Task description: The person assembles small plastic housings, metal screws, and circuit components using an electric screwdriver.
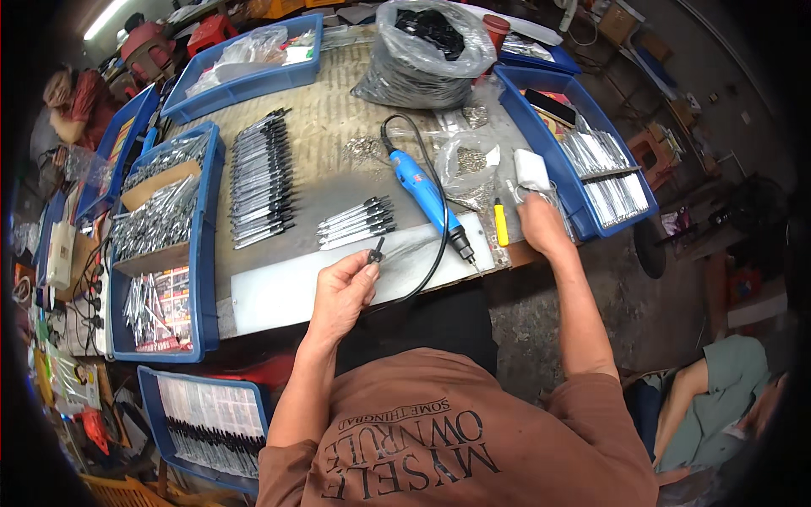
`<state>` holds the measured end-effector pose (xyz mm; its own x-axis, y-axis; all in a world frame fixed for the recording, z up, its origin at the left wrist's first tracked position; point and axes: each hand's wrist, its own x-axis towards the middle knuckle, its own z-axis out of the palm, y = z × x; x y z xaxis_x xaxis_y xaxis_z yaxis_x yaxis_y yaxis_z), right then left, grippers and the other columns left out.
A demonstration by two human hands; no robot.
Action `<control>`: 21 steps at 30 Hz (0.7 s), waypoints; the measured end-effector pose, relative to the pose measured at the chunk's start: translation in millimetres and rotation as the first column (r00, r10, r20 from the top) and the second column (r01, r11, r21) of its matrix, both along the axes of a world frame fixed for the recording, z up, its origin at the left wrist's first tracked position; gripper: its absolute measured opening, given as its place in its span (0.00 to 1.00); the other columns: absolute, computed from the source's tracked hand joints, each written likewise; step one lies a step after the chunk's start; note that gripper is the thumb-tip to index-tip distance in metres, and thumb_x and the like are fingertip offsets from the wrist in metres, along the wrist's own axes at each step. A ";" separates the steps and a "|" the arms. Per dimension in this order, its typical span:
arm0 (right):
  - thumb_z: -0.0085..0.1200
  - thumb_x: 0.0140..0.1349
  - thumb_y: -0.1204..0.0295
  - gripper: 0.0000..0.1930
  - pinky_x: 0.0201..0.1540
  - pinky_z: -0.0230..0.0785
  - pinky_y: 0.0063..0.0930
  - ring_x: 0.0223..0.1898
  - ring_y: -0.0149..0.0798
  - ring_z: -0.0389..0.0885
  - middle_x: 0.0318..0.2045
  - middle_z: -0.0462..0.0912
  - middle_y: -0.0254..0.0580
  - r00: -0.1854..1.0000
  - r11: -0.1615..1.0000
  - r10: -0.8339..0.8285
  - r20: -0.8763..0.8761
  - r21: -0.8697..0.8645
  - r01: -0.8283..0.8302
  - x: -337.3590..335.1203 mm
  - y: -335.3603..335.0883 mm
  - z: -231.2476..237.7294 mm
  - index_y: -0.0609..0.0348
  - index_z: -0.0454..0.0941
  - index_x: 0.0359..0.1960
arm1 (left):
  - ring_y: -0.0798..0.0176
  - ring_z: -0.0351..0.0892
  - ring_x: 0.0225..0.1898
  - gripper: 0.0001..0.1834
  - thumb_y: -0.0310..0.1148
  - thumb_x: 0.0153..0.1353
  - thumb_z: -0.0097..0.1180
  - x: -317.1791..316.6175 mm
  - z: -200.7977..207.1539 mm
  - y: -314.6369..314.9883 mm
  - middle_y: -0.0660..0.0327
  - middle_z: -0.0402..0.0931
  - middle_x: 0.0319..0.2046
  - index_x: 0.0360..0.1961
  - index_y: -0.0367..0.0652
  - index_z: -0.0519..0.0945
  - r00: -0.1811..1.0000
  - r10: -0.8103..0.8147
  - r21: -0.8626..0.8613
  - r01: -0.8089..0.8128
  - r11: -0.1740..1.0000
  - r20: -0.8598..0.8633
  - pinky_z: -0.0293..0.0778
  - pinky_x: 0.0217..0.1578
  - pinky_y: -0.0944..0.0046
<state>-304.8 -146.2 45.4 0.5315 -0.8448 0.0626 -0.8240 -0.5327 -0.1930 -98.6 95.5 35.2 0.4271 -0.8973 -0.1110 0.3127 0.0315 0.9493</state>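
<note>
— Black plastic and bright metal: what does the left hand (342, 296) pinch at frame centre?

— A small black-ended metal part (376, 252), gripped between thumb and fingers, above a pale flat board (279, 291).

— And the right hand (541, 224)?

— Curled at the rim of the blue tray (591, 232), right of centre, over clear crinkled packets (549, 196); whether it grips one I cannot tell. A blue corded power screwdriver (427, 196) lies between the hands.
</note>
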 end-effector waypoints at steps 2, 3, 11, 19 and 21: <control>0.43 0.55 0.72 0.09 0.31 0.65 0.42 0.29 0.52 0.76 0.23 0.75 0.55 0.982 0.989 0.102 0.160 -0.119 -0.084 -9.9 -7.0 -0.4 0.68 0.69 0.28 | 0.79 0.56 0.14 0.09 0.28 0.56 0.48 -0.6 0.5 -0.9 0.71 0.63 0.17 0.37 0.35 0.74 1.000 0.006 0.000 -0.006 1.000 -0.019 0.51 0.13 0.79; 0.43 0.55 0.72 0.09 0.31 0.65 0.42 0.29 0.52 0.76 0.23 0.75 0.55 0.981 0.988 0.114 0.156 -0.117 -0.096 -11.4 -7.2 0.5 0.68 0.69 0.28 | 0.79 0.56 0.14 0.09 0.27 0.56 0.49 -1.2 0.7 -0.9 0.70 0.63 0.17 0.37 0.34 0.74 0.998 -0.010 -0.010 0.009 1.000 -0.062 0.51 0.13 0.79; 0.43 0.58 0.74 0.11 0.23 0.55 0.11 0.21 0.17 0.60 0.21 0.66 0.26 0.513 0.824 -0.147 0.846 0.392 -0.409 21.4 70.1 27.5 0.63 0.67 0.43 | 0.78 0.56 0.14 0.09 0.27 0.57 0.48 -5.5 5.0 -0.6 0.69 0.62 0.18 0.38 0.33 0.73 0.977 -0.029 -0.025 0.025 0.999 -0.210 0.51 0.13 0.79; 0.49 0.50 0.80 0.09 0.23 0.65 0.33 0.21 0.46 0.73 0.22 0.71 0.45 0.555 0.702 0.597 0.580 -0.043 -0.710 50.8 128.3 28.5 0.63 0.71 0.34 | 0.79 0.56 0.15 0.09 0.27 0.57 0.48 -7.7 4.2 3.1 0.70 0.62 0.18 0.38 0.34 0.73 0.994 0.005 -0.054 -0.011 0.998 -0.108 0.52 0.13 0.79; 0.49 0.49 0.81 0.09 0.22 0.64 0.34 0.20 0.46 0.72 0.20 0.70 0.45 0.553 0.690 0.626 0.550 -0.061 -0.722 52.9 129.8 26.0 0.63 0.70 0.34 | 0.79 0.56 0.15 0.09 0.27 0.57 0.48 -7.1 3.8 4.7 0.70 0.62 0.18 0.38 0.34 0.73 0.996 0.008 -0.070 -0.014 0.997 -0.092 0.52 0.13 0.79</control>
